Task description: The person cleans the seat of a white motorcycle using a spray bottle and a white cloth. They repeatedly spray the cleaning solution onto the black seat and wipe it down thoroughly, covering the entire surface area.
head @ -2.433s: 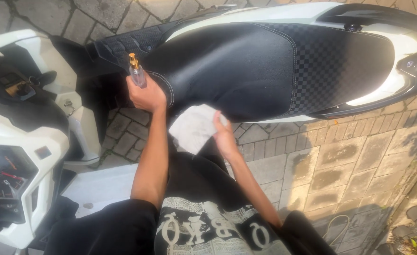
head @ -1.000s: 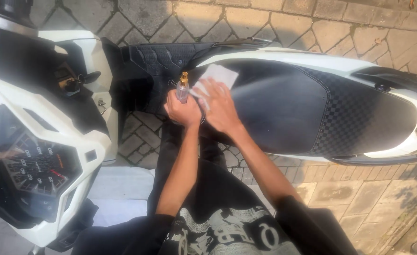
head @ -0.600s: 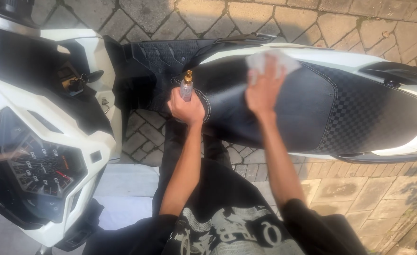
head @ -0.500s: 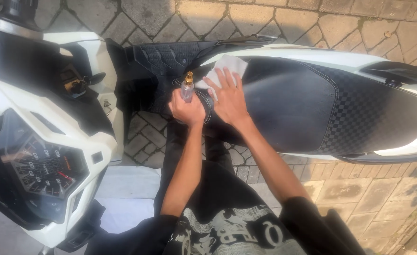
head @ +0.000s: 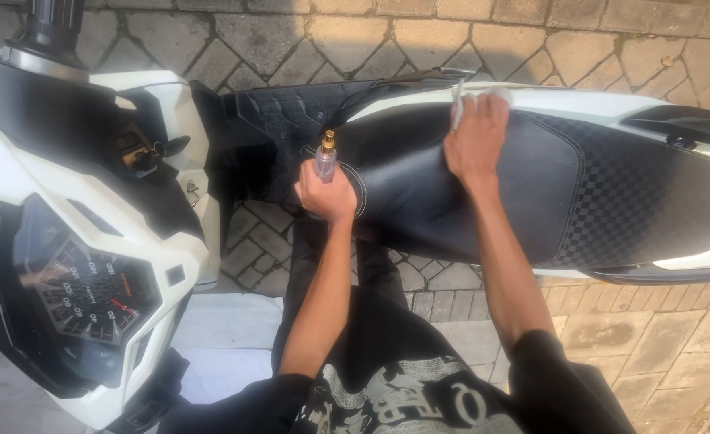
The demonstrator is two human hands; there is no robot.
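while the left hand (head: 325, 195) is clenched around a small clear spray bottle (head: 325, 161) with a gold nozzle, upright at the narrow front tip of the seat (head: 419, 193), the right hand (head: 476, 138) presses a crumpled white cloth (head: 469, 98) flat against the seat's far edge, where black meets the white side panel (head: 580, 104). smooth, glossy black covers the seat's front; a checkered, matte patch lies toward the rear, open and unobstructed beyond the cloth. stitching traces the rounded nose. just left, the ribbed black footwell (head: 279, 120) and angular white dashboard (head: 82, 297) crowd close. grey paving bricks (head: 580, 40) surround the scooter.
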